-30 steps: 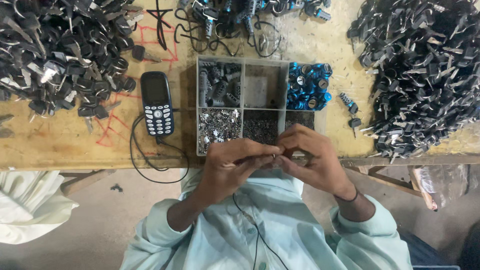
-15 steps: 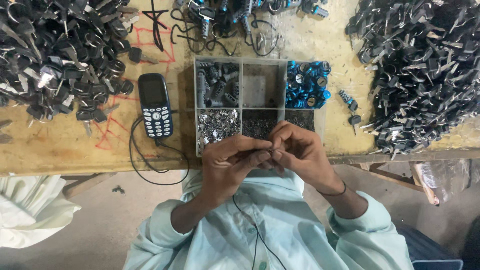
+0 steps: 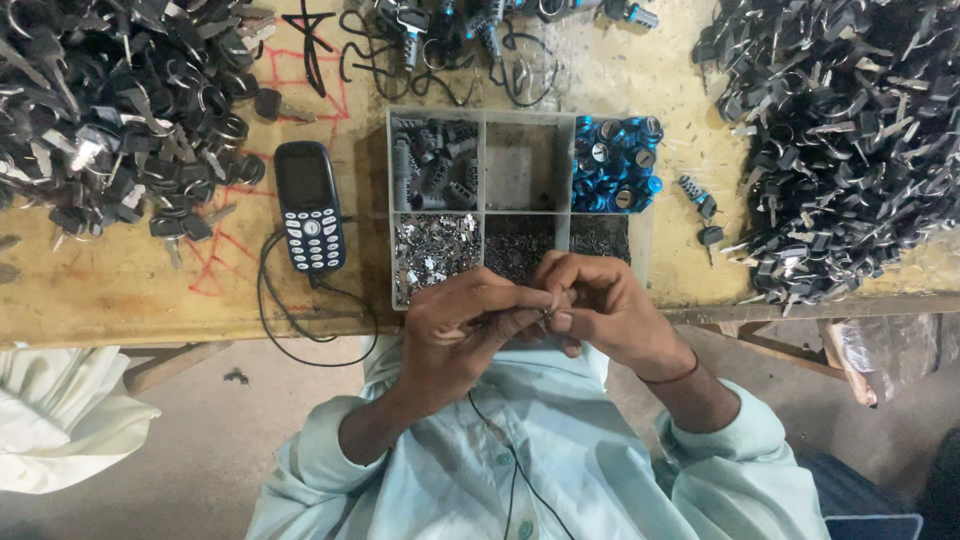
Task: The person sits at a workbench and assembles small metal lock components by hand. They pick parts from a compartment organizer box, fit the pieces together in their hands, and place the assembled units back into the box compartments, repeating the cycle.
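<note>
left hand (image 3: 465,325): your fingers closed tighter toward the right | right hand (image 3: 610,305): curled lower over the small part (image 3: 548,314)

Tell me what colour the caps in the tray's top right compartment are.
Bright metallic blue caps, some with silvery centres, seen in the head view.

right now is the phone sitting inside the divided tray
No, the phone lies on the wooden table just left of the divided tray, outside its compartments.
</note>
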### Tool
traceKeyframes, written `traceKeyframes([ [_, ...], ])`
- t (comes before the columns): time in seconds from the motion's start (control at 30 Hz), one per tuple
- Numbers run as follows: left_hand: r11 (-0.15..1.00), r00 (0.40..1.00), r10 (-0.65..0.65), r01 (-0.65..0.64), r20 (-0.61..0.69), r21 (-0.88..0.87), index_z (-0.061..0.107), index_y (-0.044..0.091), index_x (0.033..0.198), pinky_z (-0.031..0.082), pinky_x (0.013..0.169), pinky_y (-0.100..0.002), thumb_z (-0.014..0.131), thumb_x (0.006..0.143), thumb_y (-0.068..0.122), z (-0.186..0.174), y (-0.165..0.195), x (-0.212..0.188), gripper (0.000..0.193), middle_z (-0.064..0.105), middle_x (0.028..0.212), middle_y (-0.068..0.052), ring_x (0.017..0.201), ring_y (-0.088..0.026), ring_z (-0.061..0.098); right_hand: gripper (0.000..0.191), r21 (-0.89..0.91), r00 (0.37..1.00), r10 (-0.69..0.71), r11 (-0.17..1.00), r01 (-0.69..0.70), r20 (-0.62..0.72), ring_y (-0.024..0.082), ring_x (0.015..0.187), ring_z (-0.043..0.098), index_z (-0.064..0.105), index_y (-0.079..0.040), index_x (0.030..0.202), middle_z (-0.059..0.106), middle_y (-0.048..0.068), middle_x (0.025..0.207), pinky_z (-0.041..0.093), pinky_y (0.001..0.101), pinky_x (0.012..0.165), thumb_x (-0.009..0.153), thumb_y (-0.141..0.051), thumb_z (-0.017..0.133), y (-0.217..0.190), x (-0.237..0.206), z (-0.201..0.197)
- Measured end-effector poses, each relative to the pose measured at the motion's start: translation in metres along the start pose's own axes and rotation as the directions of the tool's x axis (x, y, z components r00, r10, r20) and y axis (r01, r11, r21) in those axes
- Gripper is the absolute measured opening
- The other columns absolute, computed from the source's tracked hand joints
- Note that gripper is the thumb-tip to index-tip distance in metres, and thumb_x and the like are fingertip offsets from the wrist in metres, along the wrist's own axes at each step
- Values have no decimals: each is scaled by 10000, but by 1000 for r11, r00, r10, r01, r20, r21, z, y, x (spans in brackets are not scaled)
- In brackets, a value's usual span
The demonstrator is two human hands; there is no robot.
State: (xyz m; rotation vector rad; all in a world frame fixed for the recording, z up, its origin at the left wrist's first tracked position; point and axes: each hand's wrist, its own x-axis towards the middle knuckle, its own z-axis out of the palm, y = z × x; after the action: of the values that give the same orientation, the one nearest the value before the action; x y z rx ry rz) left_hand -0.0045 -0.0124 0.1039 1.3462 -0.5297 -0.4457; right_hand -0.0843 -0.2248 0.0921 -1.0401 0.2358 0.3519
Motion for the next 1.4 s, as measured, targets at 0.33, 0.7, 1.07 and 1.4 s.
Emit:
traceKeyframes([
  [0.33, 992, 1000, -24, 24, 2, -121, 759, 52, 1124, 679, 754, -264, 734, 976, 3, 3, -1, 0, 158, 749, 972, -73, 869, -128, 771, 119, -142, 987, -162, 977, 161, 10, 117, 820, 649, 634, 17, 1008, 579, 100, 1110, 582, 256, 647, 952, -36, 725, 0, -1, 1],
  [0.7, 998, 994, 64, -64, 83, -5, 761, 67, 1148, 641, 740, -245, 751, 948, -13, -4, -1, 1, 216, 733, 951, -59, 847, -120, 746, 114, -172, 1000, -14, 985, 18, 22, 139, 832, 669, 675, 29, 988, 596, 95, 1085, 598, 272, 661, 900, 1, 741, -20, -1, 2],
  [1.07, 992, 984, 96, -107, 153, 67, 760, 63, 1145, 602, 763, -273, 741, 885, -82, -16, 3, 5, 299, 723, 984, -68, 870, -161, 740, 110, -430, 992, -105, 894, 125, 71, 131, 848, 717, 658, 17, 1011, 617, 105, 1109, 638, 265, 681, 918, -3, 712, -27, -2, 9],
  [1.4, 921, 925, -371, 377, 81, -95, 701, -7, 1065, 622, 714, -245, 699, 954, 6, -8, 2, 4, 111, 736, 955, -53, 804, -118, 732, 324, -306, 971, -54, 952, -21, -233, 122, 840, 699, 603, -123, 1112, 672, 43, 1000, 601, 256, 724, 862, -39, 790, -32, 3, 23],
])
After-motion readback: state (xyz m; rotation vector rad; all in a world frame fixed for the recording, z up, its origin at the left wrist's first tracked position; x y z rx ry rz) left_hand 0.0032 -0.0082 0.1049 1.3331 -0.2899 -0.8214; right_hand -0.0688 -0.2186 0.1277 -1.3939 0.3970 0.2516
